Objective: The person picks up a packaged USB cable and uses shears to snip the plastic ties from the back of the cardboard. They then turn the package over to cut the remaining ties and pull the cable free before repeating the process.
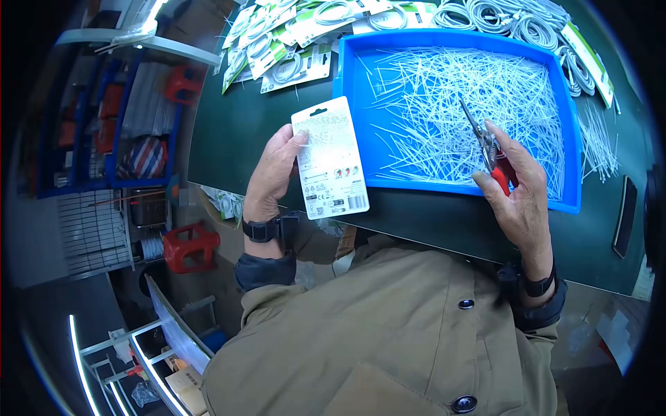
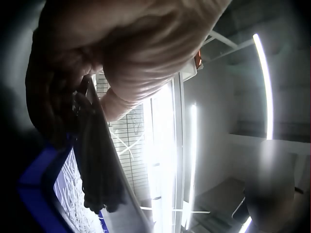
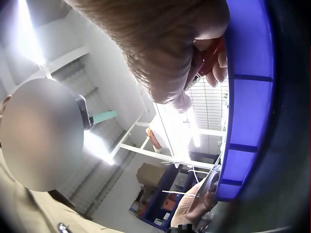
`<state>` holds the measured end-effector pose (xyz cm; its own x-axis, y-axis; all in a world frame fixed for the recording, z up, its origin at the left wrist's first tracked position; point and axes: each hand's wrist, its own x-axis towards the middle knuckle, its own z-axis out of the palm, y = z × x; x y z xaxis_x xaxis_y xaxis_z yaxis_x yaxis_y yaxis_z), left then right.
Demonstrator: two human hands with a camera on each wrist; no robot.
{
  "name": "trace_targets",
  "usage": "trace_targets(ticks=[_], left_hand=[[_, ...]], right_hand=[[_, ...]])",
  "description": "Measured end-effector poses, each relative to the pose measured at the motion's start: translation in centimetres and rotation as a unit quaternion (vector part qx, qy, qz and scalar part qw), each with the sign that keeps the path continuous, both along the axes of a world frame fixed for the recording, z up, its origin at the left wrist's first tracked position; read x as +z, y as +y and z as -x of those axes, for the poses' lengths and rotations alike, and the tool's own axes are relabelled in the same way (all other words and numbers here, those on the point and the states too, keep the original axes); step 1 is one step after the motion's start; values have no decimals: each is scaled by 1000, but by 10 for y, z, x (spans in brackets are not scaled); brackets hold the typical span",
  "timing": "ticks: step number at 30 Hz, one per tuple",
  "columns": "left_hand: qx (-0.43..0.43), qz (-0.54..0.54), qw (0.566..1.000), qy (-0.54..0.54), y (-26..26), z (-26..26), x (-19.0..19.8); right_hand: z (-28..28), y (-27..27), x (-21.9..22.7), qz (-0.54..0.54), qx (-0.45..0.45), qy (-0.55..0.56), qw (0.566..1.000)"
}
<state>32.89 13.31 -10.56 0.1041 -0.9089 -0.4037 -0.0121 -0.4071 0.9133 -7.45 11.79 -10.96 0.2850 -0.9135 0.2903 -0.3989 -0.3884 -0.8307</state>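
My left hand (image 1: 274,173) holds a white packaging card (image 1: 330,158) by its left edge, printed back facing me, over the dark green table near the blue tray (image 1: 350,83). My right hand (image 1: 517,184) grips red-handled snips (image 1: 489,149) over the tray's right half, the blades pointing up and left above a heap of thin white cable ties (image 1: 472,104). In the left wrist view the palm (image 2: 141,53) fills the top and the card's dark edge (image 2: 99,160) runs down beside the tray (image 2: 36,194). The right wrist view shows fingers round the red handle (image 3: 210,57) by the tray wall (image 3: 250,97).
Packaged coiled cables (image 1: 284,41) lie at the table's far left, loose grey cable coils (image 1: 513,21) at the far right. More white ties (image 1: 600,142) lie right of the tray. A blue shelf unit (image 1: 118,118) and red stools (image 1: 189,244) stand to the left below the table.
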Motion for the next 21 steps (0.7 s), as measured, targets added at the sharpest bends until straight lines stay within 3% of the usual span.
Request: trace_targets(ticks=[4,8,11,16,21], left_hand=[[30,58,996,57,15,17,13],[125,87,973,171,21,40,18],[171,177,956,163,19,97,22],[62,205,951,225,8,141,32],[66,143,938,308,-4,168,30]], right_hand=[[2,5,5,18,13,-2,1000],[0,13,21,4,27,58,998],[-3,29,38,17,47,128,991],[1,40,42,50,40,151,987],[11,44,42,69,35,176,981]])
